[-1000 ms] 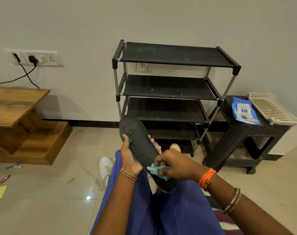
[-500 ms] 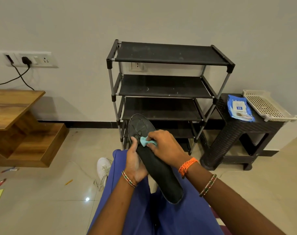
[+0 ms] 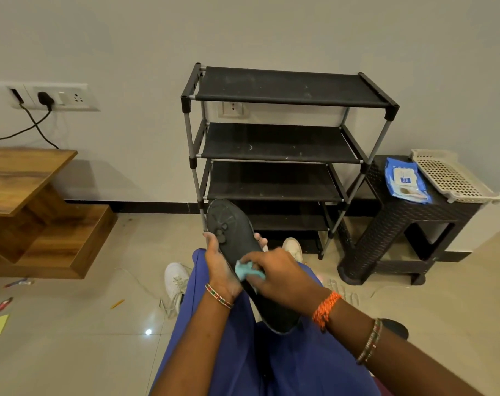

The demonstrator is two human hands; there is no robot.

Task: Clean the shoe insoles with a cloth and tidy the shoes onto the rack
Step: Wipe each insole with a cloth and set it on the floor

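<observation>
Black insole (image 3: pixel 237 238) sits centre frame, just below middle, held over the lap. Long axis runs diagonal: toe end up-left near the rack's bottom shelves, heel end down-right, resting on the blue trousers.

Left hand (image 3: pixel 218 270) grips the insole's left edge around mid-length, thumb on the top face, fingertips showing past the far edge. Right hand (image 3: pixel 274 277) pinches a small teal cloth (image 3: pixel 247 270) and presses it onto the insole's middle, directly right of the left hand.

Judgement: wiping step in progress. The toe half lies up-left of the cloth, the heel half down-right under the right wrist, so strokes should follow that diagonal. The right hand does the work; the left only braces.

Shoe rack (image 3: pixel 283 144) behind, upper centre, shelves bare. White shoes on the floor: one (image 3: pixel 174 281) lower left of the knee, another (image 3: pixel 293 247) right of the hands.
</observation>
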